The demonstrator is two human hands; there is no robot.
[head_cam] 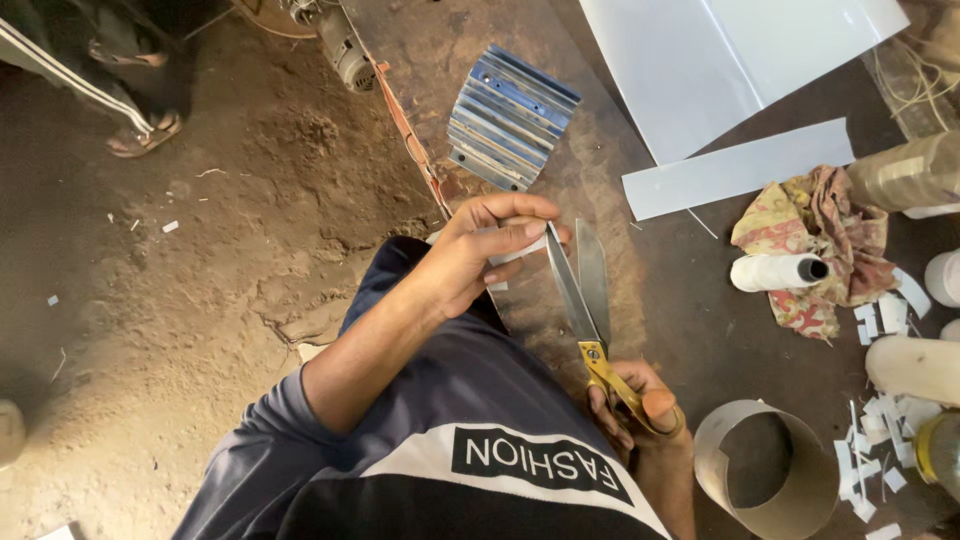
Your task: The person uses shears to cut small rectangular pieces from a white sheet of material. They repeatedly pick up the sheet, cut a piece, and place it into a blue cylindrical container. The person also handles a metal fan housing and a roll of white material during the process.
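Pinching a small white strip (512, 252), the left hand (480, 250) held it just left of the open scissors (585, 300), blades pointing away; right hand (640, 405) gripped the yellow handles.

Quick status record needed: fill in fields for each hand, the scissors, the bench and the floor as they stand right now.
left hand: pinches a small white strip and holds it to the blades
right hand: grips the yellow handles of the scissors
scissors: blades open, pointing away from the person
bench: white sheet, cut white band, stack of ridged metal plates, patterned rag, white spool, cardboard ring, white offcuts
floor: dirt; another person's sandalled foot at upper left
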